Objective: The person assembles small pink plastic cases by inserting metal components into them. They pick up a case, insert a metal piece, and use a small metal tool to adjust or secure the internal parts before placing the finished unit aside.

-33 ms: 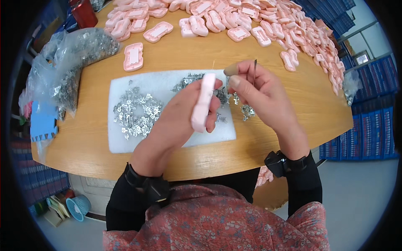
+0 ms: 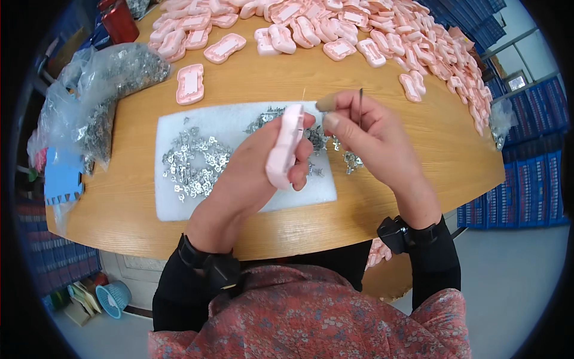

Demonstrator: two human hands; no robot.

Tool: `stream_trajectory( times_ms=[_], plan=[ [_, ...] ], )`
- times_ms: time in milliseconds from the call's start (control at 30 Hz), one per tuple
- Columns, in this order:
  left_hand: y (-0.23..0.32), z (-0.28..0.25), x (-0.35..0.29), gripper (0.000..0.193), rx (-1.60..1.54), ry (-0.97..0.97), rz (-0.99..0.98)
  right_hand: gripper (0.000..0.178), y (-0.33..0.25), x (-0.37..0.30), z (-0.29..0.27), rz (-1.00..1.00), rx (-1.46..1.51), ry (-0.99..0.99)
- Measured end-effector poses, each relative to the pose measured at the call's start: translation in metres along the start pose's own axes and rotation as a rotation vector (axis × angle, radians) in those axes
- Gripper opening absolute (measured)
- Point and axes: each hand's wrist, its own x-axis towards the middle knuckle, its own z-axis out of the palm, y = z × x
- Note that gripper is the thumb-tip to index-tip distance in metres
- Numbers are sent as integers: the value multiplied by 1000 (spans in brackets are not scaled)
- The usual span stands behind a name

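Observation:
My left hand [image 2: 251,158] is closed around a pale pink plastic shell [image 2: 286,146], held on edge above a white foam sheet [image 2: 236,113]. To its right, my right hand [image 2: 373,128] is closed, thumb and index finger close together. A thin dark rod-like tool [image 2: 360,105] sticks up between its fingers. A tan cover [image 2: 326,103] sits on the index fingertip. Whether anything small lies in the pinch cannot be made out. Small silvery metal clips [image 2: 200,161] lie scattered on the foam's left part. Darker small metal parts [image 2: 266,118] lie behind the shell, partly hidden by my left hand.
A large heap of pink shells [image 2: 412,45] covers the table's far side, with one single shell [image 2: 190,84] nearer. At left stand a clear bag of metal parts [image 2: 122,75], a red can [image 2: 119,23] and a blue foam piece [image 2: 63,173]. More metal clips [image 2: 353,161] lie right of the foam sheet.
The pink shell has turned slightly in my left hand and its lower end has shifted left. My right hand's fingertips have moved a little to the left.

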Motion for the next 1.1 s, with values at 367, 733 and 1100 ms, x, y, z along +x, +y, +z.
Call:
stream_trajectory(
  times_ms=[367, 733, 1100],
  plan=[
    [0, -3, 1, 34, -305, -160, -136, 23, -1, 8, 2, 87, 5, -68],
    [-7, -12, 4, 35, -520, -326, -192, 26, -2, -2, -5, 63, 82, -10],
    [-14, -3, 1, 46, -509, -474, -306, 28, 1, -18, -4, 79, 180, -125]
  ],
)
